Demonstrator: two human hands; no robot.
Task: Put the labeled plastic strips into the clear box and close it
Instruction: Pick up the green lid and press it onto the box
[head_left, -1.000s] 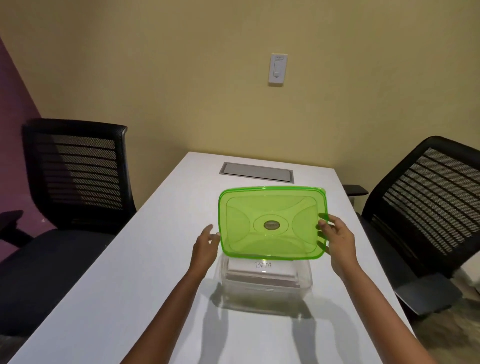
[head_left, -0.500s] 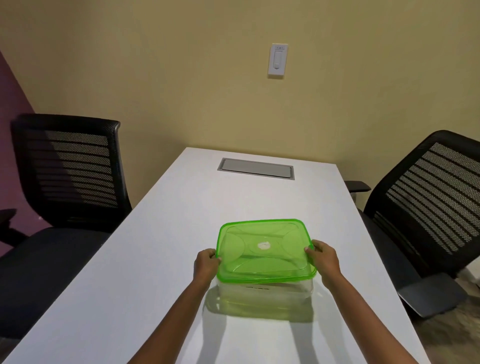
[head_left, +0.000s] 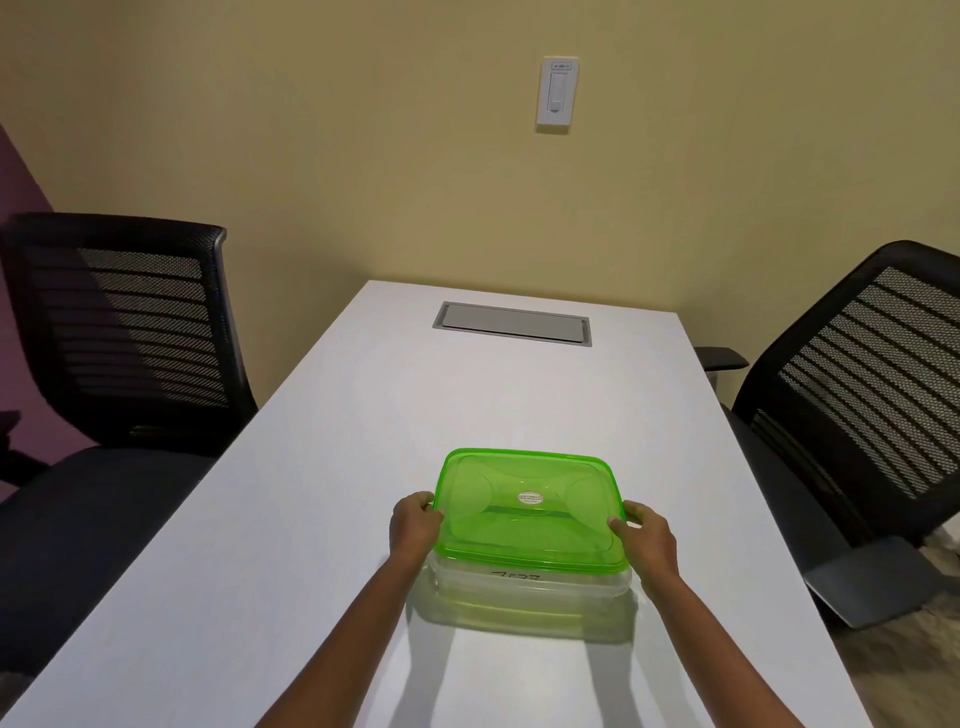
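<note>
On table (head_left: 322, 519): one clear box (head_left: 530, 590), one green lid (head_left: 530, 512), left hand (head_left: 415, 527), right hand (head_left: 647, 535) grip lid edges.

A white surface (head_left: 322, 519) stretches beyond the hands, with a grey hatch (head_left: 511, 323) set in it far ahead. Black mesh chairs stand left (head_left: 119, 332) and right (head_left: 857, 410). A wall switch (head_left: 557, 94) hangs above.

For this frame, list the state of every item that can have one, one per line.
green lid: resting on the box, gripped at both side edges
clear box: covered by the lid, labeled strips inside
left hand: closed on the lid's left edge
right hand: closed on the lid's right edge
table hatch: shut
</note>
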